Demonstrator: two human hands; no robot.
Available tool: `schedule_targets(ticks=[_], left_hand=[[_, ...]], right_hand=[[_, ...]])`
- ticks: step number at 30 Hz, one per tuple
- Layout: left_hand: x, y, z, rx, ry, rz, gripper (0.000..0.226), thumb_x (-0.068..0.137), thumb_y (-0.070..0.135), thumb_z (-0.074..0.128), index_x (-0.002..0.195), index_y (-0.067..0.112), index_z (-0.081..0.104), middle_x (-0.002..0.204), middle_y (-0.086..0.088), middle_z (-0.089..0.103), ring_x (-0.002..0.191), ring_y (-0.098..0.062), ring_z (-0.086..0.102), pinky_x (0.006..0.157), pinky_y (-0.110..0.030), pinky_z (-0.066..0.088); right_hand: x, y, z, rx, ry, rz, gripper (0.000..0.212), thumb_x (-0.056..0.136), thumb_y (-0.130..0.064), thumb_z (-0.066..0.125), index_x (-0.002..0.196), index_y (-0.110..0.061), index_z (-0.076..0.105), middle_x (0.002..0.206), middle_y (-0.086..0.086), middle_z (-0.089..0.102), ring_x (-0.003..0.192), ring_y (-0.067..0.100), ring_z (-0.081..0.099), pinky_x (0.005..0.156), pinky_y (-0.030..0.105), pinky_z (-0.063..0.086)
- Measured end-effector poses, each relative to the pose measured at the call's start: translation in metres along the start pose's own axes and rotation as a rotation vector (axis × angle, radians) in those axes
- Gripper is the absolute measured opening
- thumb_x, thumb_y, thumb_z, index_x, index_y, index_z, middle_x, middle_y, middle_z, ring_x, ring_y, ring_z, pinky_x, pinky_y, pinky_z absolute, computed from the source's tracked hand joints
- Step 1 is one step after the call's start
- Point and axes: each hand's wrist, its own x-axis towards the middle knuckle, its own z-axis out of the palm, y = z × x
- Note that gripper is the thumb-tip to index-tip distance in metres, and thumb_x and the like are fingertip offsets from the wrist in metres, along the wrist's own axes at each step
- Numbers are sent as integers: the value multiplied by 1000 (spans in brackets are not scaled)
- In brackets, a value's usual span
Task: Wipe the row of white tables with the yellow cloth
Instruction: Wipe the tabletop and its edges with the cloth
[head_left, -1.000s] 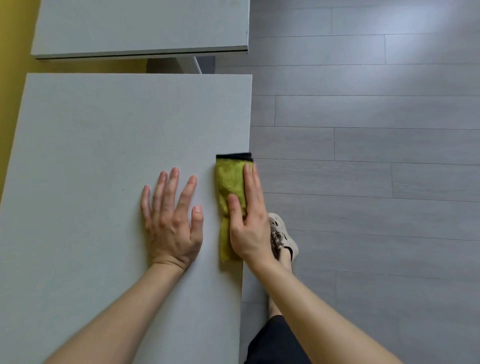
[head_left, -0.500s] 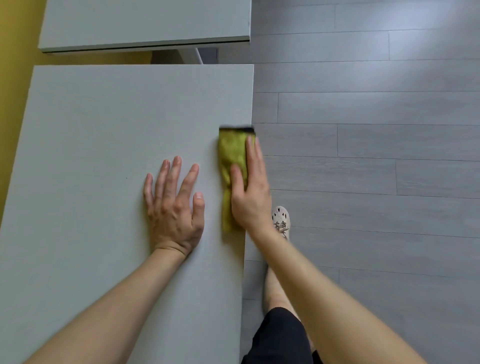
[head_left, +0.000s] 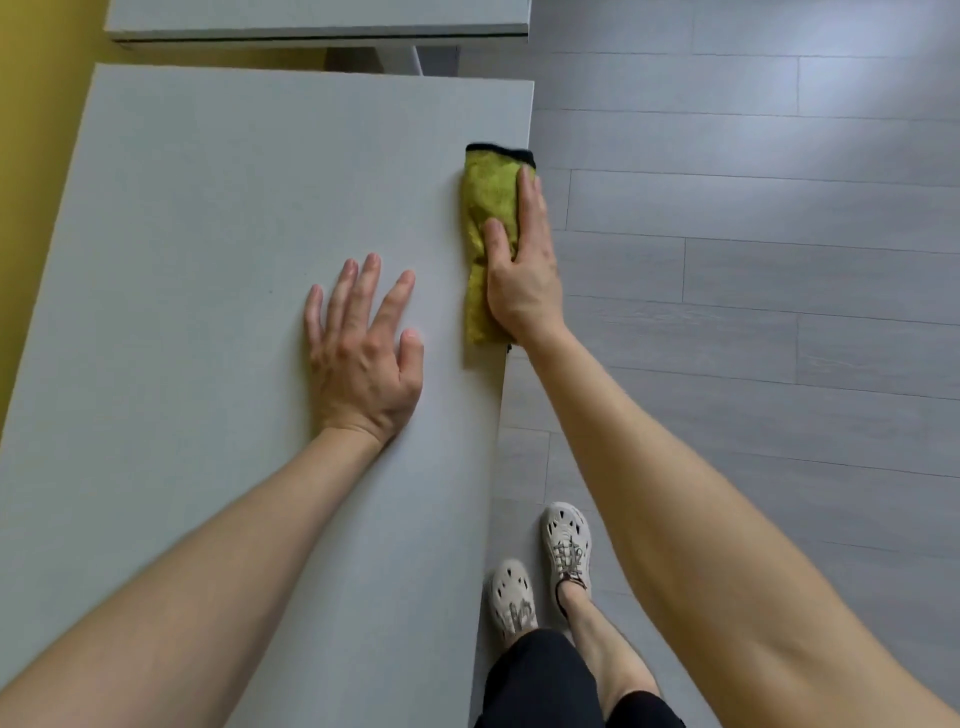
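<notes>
Yellow cloth (head_left: 488, 197) lies folded in a long strip along the right edge of the near white bench (head_left: 234, 208), black-trimmed end pointing away. Much of its right side is hidden under the right hand (head_left: 522, 280), which presses it flat with straight fingers, thumb on top. Left hand (head_left: 363, 358) rests flat on the bench beside it, fingers spread wide, holding nothing. Beyond, a 2nd bench (head_left: 311, 21) is cut off at the frame's top. 2 pale shoes (head_left: 511, 603) stand on the grey floor (head_left: 753, 260).

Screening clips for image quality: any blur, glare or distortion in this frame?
Head view: the wide-angle lens splays the table edges; the yellow cloth looks slightly smeared at its black-trimmed far end; a soft bright patch washes the floor upper right; left hand and right hand are sharp.
</notes>
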Motion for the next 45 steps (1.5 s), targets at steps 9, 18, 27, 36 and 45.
schedule_targets(ticks=[9,18,27,36,45], left_hand=[[-1,4,-5,-20,147,10,36,94,32,64,124,15,73,129,-18,65,123,-39,61,117,-54,42],[-32,-2,-15,-117,56,40,41,100,29,56,135,13,71,146,-14,66,138,-36,60,121,-49,43],[-260,3,-69,-115,-73,31,48,107,24,55,154,12,60,169,-15,46,159,-33,40,129,-63,29],[-343,1,-81,-81,-67,18,61,103,37,52,162,18,52,176,-12,35,165,-31,30,130,-65,23],[-345,2,-76,-57,-20,38,62,104,36,52,163,17,50,176,-14,33,165,-33,29,130,-66,23]], right_hand=[[-200,17,-7,79,-133,27,72,110,-21,57,173,-19,22,182,-2,14,161,-11,6,120,2,10],[-107,14,3,30,-14,-22,69,113,-27,53,174,-24,22,182,-2,16,163,-1,13,105,-7,7],[-378,26,-7,52,-146,19,64,113,-24,57,170,-36,29,182,-13,8,161,-10,12,119,2,17],[-220,17,-2,-84,-56,19,61,114,-33,51,171,-36,28,182,-5,16,163,10,18,110,14,17],[-506,41,-9,41,-196,57,64,114,-21,53,170,-35,26,182,-11,9,163,-7,9,119,2,17]])
